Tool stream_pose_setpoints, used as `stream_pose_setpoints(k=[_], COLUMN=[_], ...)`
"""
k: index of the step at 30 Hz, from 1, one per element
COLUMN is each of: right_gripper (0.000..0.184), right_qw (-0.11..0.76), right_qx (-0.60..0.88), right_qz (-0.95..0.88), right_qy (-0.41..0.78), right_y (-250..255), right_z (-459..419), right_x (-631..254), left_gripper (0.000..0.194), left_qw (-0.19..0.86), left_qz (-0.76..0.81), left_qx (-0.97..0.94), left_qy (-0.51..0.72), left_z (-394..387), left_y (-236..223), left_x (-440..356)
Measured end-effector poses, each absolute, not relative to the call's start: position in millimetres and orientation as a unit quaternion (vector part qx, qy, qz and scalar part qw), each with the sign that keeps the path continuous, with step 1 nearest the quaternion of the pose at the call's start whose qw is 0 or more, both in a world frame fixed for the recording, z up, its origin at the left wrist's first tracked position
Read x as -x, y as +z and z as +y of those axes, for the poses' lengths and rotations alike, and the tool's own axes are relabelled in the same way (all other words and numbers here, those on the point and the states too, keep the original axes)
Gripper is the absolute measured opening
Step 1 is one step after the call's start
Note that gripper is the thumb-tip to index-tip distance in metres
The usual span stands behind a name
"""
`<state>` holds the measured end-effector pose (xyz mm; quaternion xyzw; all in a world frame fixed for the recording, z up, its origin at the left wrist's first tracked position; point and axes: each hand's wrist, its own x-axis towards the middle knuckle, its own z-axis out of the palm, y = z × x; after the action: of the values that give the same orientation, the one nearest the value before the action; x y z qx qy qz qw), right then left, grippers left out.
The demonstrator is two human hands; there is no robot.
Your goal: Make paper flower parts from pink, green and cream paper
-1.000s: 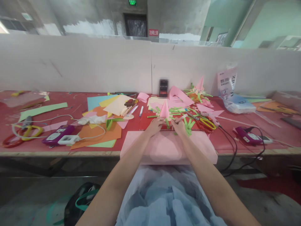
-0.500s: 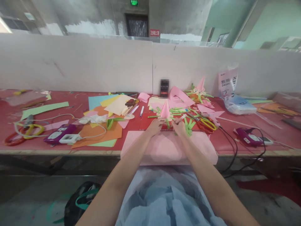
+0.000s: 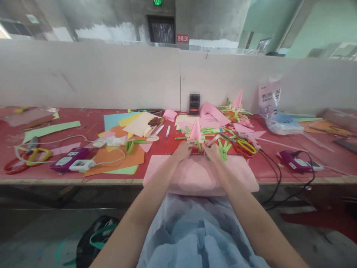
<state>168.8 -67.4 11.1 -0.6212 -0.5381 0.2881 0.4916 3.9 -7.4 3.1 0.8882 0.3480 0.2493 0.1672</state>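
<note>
Centred on the table is a paper craft figure with a pink cone point(image 3: 195, 131) on top and green paper strips point(image 3: 211, 131) fanning out around it. My left hand point(image 3: 183, 149) is at its lower left side, fingers closed on its edge. My right hand point(image 3: 212, 152) is close to its lower right side and grips a slim white marker point(image 3: 214, 139), tilted up to the right. The marker's tip and the fingertips are too small to make out. A fringed green paper piece point(image 3: 224, 149) lies just right of my right hand.
A pink cushion point(image 3: 200, 175) lies under my forearms at the table's edge. Yellow-handled scissors point(image 3: 247, 146) lie right of the hands. Purple devices point(image 3: 69, 159) with cables lie on both sides. Coloured paper sheets point(image 3: 119, 160) cover the left. A similar cone figure point(image 3: 236, 106) stands behind.
The view has shifted very slightly. Both hands stay at the paper figure, with only a tiny movement of the right hand and marker.
</note>
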Motion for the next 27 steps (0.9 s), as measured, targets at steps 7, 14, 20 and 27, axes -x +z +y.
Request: stream_pose_setpoints(k=[7,14,20,27], right_gripper=[0.025,0.026,0.025,0.024], right_qw=[0.499,0.516,0.507,0.500], right_qx=[0.619,0.612,0.617,0.619], right_qz=[-0.539,-0.520,-0.521,-0.519], right_qy=[0.280,0.297,0.303,0.314], right_y=[10.6,9.7,7.3,11.6], right_z=[-66.1,-64.5,-63.6,-66.4], right_x=[-171.5,-172.0,-171.7,-169.3], left_gripper=[0.048,0.042,0.040,0.040], left_qw=[0.171,0.178,0.207,0.206], left_qz=[0.359,0.365,0.339,0.341], left_qx=[-0.887,-0.883,-0.879,-0.879], left_qy=[0.236,0.234,0.266,0.262], left_z=[-8.0,-10.6,-13.7,-12.7], left_y=[4.9,8.7,9.9,10.8], left_x=[-3.9,-3.9,-2.6,-2.9])
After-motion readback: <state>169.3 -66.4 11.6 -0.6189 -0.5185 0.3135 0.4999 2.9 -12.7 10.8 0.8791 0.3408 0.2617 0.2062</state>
